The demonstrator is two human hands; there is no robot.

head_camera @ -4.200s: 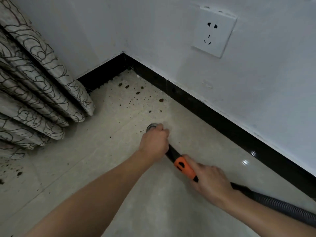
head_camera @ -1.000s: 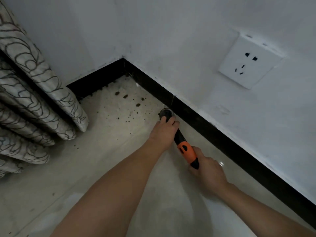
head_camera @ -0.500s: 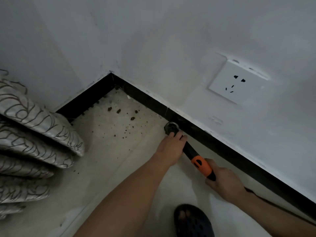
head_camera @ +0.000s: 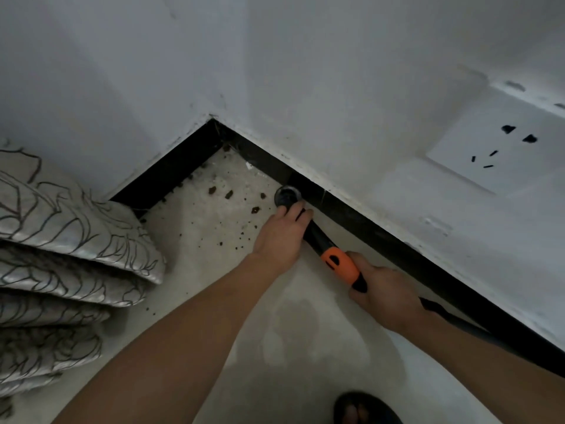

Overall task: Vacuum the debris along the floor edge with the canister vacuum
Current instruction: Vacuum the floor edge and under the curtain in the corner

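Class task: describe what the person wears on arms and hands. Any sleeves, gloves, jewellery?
The left arm and right arm are bare, no sleeves in view. The left hand and right hand are ungloved; no watch, bracelet or ring shows.

Pale glossy tiled floor [head_camera: 305, 347], strewn toward the corner with dark brown crumbs of debris [head_camera: 228, 195] beside black skirting board [head_camera: 171, 179]; grey line-patterned curtain folds [head_camera: 61, 224] resting at left, dark sandal [head_camera: 363, 408] at bottom edge.
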